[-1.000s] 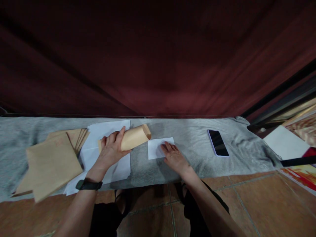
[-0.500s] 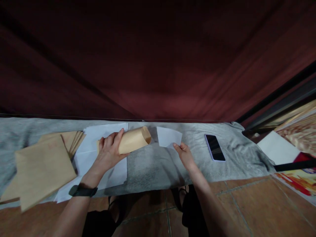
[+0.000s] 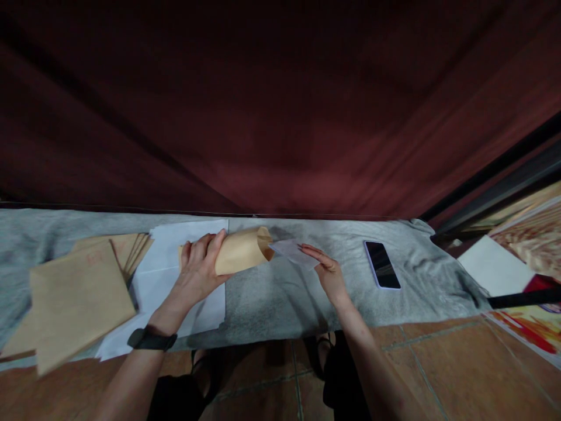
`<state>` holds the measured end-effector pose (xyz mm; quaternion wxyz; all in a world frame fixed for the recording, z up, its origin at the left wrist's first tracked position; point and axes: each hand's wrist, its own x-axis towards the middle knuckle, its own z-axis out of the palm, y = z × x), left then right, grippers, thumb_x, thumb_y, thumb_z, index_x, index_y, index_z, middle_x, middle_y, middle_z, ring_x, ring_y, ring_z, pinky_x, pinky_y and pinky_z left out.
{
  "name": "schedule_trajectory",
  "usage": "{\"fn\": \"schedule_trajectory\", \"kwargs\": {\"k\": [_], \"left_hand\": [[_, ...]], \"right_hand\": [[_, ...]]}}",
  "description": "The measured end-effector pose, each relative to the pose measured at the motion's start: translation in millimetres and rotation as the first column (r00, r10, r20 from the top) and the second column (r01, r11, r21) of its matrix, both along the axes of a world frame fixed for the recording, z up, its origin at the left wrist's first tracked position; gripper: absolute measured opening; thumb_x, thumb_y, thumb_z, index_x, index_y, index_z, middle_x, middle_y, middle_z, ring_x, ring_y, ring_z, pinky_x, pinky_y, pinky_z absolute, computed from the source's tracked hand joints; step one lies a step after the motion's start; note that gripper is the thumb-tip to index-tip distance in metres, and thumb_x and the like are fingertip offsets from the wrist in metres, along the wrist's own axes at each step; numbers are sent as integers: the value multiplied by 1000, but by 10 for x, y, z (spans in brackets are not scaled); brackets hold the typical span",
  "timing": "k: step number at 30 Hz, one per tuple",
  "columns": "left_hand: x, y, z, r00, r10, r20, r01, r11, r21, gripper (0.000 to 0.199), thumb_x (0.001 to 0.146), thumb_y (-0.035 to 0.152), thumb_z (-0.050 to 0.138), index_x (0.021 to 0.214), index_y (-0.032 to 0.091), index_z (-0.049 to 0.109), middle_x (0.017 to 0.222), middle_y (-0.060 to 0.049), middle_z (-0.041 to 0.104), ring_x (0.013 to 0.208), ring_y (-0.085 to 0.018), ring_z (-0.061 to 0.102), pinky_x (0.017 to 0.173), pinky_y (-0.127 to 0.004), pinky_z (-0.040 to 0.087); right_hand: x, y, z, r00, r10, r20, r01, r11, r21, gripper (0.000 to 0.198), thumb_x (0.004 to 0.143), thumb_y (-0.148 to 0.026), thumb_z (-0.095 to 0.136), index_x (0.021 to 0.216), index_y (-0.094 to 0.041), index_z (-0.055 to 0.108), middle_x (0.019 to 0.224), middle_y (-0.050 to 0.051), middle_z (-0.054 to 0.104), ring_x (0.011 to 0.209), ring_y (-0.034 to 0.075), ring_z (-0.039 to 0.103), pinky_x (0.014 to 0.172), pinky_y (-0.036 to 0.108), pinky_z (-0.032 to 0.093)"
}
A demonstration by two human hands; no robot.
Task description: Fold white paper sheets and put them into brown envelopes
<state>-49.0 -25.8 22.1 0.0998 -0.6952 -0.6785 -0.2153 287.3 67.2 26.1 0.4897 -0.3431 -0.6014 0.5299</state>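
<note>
The white paper (image 3: 291, 250) has moved left, up to the open end of the brown envelope (image 3: 240, 252), mid-frame in the head view. The right hand (image 3: 328, 272) holds the paper; the left hand (image 3: 198, 268) squeezes the envelope, maybe so it gapes.

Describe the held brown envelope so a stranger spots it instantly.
Find the long grey cloth. Near its middle, the left hand holds a brown envelope. Unlike the flat brown envelopes farther left, it bulges and its mouth gapes open to the right.
</note>
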Motion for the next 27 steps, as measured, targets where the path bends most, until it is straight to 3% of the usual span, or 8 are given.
{"fn": "schedule_trajectory", "kwargs": {"k": [3, 6, 9, 17, 23, 27], "left_hand": [[34, 0, 2, 1000, -2, -15, 2, 1000, -27, 103, 83, 46, 72, 165, 19, 17, 146, -24, 49, 134, -42, 48, 120, -64, 22], [120, 6, -14, 999, -37, 2, 37, 995, -88, 106, 80, 44, 74, 166, 21, 14, 144, -21, 51, 134, -40, 49, 120, -63, 22], [267, 21, -31, 996, -81, 33, 85, 985, -149, 109, 80, 45, 74, 166, 24, 12, 142, -18, 52, 134, -38, 49, 120, -63, 22], [603, 85, -10, 999, -33, -8, 32, 993, -111, 104, 81, 45, 75, 165, 22, 20, 145, -21, 50, 135, -40, 47, 121, -68, 17], [859, 89, -56, 998, -48, -47, 42, 993, -108, 106, 77, 45, 79, 164, 19, 25, 147, -24, 48, 139, -41, 44, 121, -68, 16], [1022, 88, -75, 999, -5, -40, 2, 996, -90, 109, 75, 45, 81, 165, 19, 25, 147, -24, 48, 141, -41, 43, 122, -68, 16]], "right_hand": [[-39, -12, 1, 980, -87, -176, 54, 982, -182, 16, 80, -29, 79, 95, -29, 82, 112, 1, 81, 116, 24, 71, 113, 42, 50], [-95, -20, 12, 876, -265, -403, 83, 905, -417, 17, 77, -29, 83, 93, -26, 78, 99, 0, 82, 102, 20, 75, 100, 35, 59], [-170, -37, 24, 806, -341, -483, 43, 848, -527, 23, 76, -23, 84, 96, -26, 74, 99, -1, 81, 104, 17, 75, 96, 28, 60], [-363, -105, -59, 764, -424, -487, 137, 844, -519, 25, 78, -24, 83, 98, -25, 68, 99, -2, 80, 99, 14, 75, 90, 26, 62], [-363, -69, -125, 720, -519, -462, 194, 789, -583, 23, 77, -23, 78, 95, -25, 64, 96, -1, 79, 98, 15, 74, 85, 24, 61], [-416, -107, -131, 732, -502, -461, 192, 801, -567, 27, 78, -28, 79, 101, -25, 65, 99, -1, 78, 96, 16, 74, 85, 26, 61]]}}
